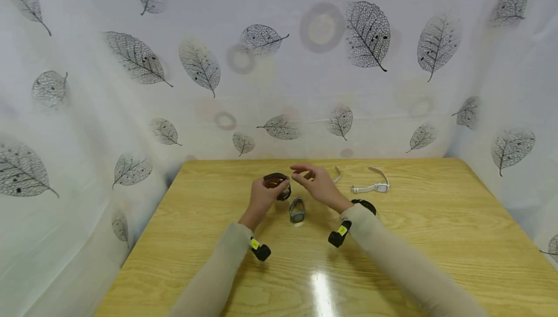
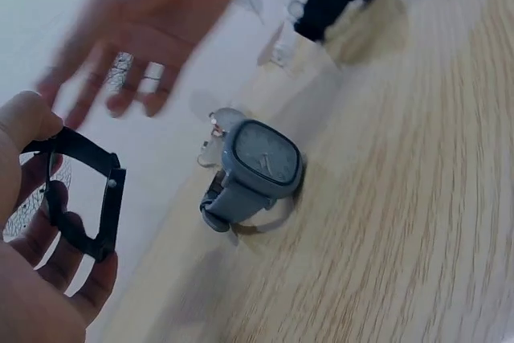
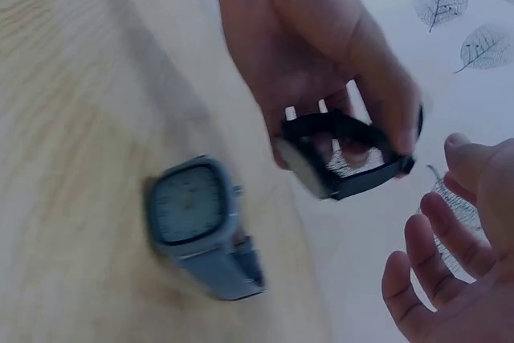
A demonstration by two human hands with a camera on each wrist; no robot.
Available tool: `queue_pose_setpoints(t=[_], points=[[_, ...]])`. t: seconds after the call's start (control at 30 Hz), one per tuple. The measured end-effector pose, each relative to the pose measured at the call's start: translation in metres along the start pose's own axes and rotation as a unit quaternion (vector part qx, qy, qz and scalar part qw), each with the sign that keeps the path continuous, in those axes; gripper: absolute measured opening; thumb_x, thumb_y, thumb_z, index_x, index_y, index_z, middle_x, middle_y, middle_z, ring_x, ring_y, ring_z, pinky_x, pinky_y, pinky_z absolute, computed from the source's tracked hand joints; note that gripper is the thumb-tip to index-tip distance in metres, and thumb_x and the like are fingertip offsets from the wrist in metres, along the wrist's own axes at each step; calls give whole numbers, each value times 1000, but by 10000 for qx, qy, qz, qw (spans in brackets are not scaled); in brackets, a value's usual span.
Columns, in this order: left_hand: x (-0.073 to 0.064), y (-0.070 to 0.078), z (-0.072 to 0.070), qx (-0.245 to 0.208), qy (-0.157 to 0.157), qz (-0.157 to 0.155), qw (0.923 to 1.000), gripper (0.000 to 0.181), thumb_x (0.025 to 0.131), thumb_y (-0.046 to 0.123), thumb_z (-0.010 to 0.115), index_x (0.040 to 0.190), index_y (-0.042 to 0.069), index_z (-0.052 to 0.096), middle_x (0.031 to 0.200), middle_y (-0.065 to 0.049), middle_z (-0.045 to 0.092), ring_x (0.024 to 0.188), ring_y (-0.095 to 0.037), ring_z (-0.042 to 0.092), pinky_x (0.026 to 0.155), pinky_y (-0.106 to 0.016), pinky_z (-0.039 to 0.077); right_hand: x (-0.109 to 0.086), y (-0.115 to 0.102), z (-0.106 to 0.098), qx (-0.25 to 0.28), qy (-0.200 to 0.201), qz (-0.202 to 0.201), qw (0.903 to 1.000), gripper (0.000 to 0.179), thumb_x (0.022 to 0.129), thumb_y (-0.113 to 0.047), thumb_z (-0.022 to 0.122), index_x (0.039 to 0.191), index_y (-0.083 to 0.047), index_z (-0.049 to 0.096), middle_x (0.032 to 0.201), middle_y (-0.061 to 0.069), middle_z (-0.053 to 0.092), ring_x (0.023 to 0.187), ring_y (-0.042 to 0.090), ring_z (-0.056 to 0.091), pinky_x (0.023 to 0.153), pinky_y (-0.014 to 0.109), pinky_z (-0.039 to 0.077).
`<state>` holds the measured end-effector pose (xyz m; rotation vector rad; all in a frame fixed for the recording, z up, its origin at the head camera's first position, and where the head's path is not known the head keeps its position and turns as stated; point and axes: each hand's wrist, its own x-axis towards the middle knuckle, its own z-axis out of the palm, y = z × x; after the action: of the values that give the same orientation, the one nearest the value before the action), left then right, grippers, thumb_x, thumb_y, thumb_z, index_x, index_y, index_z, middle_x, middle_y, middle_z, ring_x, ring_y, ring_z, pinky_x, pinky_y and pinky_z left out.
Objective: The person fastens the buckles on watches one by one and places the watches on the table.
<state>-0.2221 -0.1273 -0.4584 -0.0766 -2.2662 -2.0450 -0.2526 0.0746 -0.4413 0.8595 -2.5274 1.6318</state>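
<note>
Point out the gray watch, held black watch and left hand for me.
Gray watch [image 2: 266,153], left wrist view, on its dial.
Held black watch [image 3: 365,183], right wrist view, on its strap.
Left hand [image 1: 262,195], head view, mid-hand.

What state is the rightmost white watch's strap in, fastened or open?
Open: in the head view, the white watch's strap lies spread, ends apart.
</note>
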Motion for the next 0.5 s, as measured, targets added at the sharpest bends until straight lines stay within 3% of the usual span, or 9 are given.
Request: queue_pose_setpoints(t=[0.23,0.5], points=[[2,-2,3,660,-32,385,9971,26,90,25,81,102,3,78,92,-8,75,81,-17,66,67,-27,58,18,-19,-6,-755,-576,-235,9952,37,101,-32,68,134,-16,68,121,10,66,92,19,63,77,38,56],[0,0,4,1079,-53,662,9919,19,88,16,81,94,-1,76,84,-13,72,73,-17,65,59,-23,53,20,-24,-4,-924,-905,-486,9904,27,100,-26,70,124,-14,73,111,5,65,91,20,61,78,37,54]])
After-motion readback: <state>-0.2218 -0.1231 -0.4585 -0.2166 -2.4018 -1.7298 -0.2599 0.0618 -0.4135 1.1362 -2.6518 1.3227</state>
